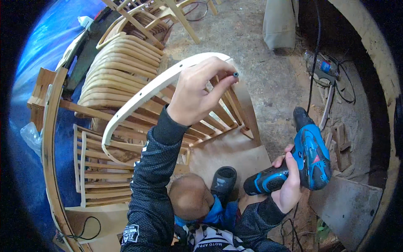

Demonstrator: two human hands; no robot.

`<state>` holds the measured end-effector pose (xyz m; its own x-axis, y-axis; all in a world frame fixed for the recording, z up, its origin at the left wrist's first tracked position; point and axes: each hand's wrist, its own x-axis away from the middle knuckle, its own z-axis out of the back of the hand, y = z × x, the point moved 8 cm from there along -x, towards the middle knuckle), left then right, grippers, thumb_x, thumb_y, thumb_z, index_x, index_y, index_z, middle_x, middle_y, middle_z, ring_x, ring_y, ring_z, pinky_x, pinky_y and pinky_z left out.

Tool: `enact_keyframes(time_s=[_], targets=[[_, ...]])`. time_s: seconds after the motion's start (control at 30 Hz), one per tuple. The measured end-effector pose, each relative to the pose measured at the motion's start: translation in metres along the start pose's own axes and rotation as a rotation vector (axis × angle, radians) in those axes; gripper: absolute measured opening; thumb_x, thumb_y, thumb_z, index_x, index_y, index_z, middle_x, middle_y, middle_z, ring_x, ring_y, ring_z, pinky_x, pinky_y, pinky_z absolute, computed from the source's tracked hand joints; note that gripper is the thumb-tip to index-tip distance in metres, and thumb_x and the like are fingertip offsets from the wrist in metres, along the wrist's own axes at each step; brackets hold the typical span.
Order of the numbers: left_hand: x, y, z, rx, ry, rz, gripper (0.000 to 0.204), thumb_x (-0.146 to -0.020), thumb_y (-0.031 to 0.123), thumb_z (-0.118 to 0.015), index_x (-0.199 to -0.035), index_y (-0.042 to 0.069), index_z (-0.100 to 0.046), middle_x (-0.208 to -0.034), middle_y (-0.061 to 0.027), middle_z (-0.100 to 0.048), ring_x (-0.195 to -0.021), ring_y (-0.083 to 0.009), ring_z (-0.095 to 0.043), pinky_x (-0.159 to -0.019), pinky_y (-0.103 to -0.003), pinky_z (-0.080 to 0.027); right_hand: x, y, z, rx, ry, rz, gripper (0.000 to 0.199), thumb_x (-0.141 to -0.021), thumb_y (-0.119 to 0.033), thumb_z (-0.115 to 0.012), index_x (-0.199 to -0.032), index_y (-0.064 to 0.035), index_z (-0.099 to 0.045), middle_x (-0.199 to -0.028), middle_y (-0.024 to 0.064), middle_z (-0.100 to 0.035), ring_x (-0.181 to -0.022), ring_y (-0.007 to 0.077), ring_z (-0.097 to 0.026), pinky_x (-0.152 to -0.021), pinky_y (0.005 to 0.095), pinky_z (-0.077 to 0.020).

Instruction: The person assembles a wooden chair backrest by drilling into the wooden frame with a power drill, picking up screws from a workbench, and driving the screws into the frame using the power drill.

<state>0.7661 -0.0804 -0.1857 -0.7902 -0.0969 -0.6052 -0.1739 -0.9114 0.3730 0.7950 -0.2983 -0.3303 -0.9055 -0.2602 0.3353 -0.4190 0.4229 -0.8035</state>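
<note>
My left hand (197, 92) is raised over the far right end of a curved pale wooden rail (146, 89) with small holes along it. Between its thumb and forefinger is a small screw (236, 74), its head showing. Slanting wooden slats (203, 128) run below the rail, part of a slatted wooden frame. Off to the right, my right hand (289, 180) is wrapped round the handle of a blue and black power drill (310, 157). The drill is held apart from the rail, and part of its handle is hidden by the fingers.
A row of curved wooden parts (121, 71) is stacked at the left. Slatted panels (107, 168) lean nearer me. A blue sheet (27, 168) lines the left side. On the right are a plastic bottle (323, 65), loose cables (346, 92), wood scraps (342, 140) and a board (348, 206).
</note>
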Motion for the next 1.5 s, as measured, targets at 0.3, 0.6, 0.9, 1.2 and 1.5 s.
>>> enact_keyframes(time_s=[0.3,0.6,0.9,1.2,1.5], targets=[[0.014,0.000,0.002,0.040,0.226,-0.077,0.018,-0.069,-0.007,-0.066,-0.084,0.000,-0.060,-0.076,-0.0095,-0.061,-0.062,-0.0164,-0.058,-0.057,-0.025,-0.046,0.009,-0.014,0.023,0.023,0.101,0.067,0.017,-0.086,-0.008,-0.052,-0.102,-0.0041,-0.047,-0.092,0.0023,-0.049,-0.064,0.0101,-0.047,-0.062,0.0253,-0.0418],[0.024,0.010,-0.009,-0.214,0.198,-0.263,0.021,-0.068,-0.008,-0.065,-0.087,-0.001,-0.059,-0.082,-0.0129,-0.061,-0.069,-0.0240,-0.060,-0.060,-0.027,-0.047,0.016,-0.017,0.016,0.077,0.062,0.054,0.014,-0.089,-0.012,-0.049,-0.101,-0.0052,-0.045,-0.090,0.0024,-0.047,-0.064,0.0095,-0.046,-0.059,0.0255,-0.0411],[0.039,0.019,-0.015,-0.131,0.340,-0.156,0.020,-0.071,-0.011,-0.060,-0.089,-0.002,-0.058,-0.083,-0.0143,-0.062,-0.069,-0.0212,-0.062,-0.059,-0.027,-0.050,0.021,-0.028,0.038,0.091,0.026,0.079,0.043,-0.092,-0.016,-0.047,-0.130,-0.0024,-0.035,-0.088,0.0020,-0.047,-0.063,0.0092,-0.043,-0.063,0.0269,-0.0392],[0.036,0.012,-0.012,-0.179,0.413,-0.149,0.020,-0.072,-0.011,-0.060,-0.089,-0.002,-0.059,-0.083,-0.0142,-0.062,-0.069,-0.0219,-0.062,-0.060,-0.027,-0.050,0.018,-0.037,0.040,0.024,0.028,0.113,0.038,-0.091,-0.014,-0.049,-0.125,-0.0018,-0.039,-0.087,0.0028,-0.048,-0.063,0.0095,-0.044,-0.062,0.0266,-0.0388],[0.035,0.021,-0.018,-0.267,0.363,-0.296,0.022,-0.066,-0.014,-0.059,-0.085,-0.003,-0.060,-0.081,-0.0147,-0.063,-0.067,-0.0247,-0.063,-0.059,-0.029,-0.051,0.021,-0.039,0.040,0.079,0.056,0.125,0.038,-0.090,-0.012,-0.050,-0.124,0.0000,-0.040,-0.088,0.0029,-0.048,-0.062,0.0095,-0.045,-0.062,0.0264,-0.0396]])
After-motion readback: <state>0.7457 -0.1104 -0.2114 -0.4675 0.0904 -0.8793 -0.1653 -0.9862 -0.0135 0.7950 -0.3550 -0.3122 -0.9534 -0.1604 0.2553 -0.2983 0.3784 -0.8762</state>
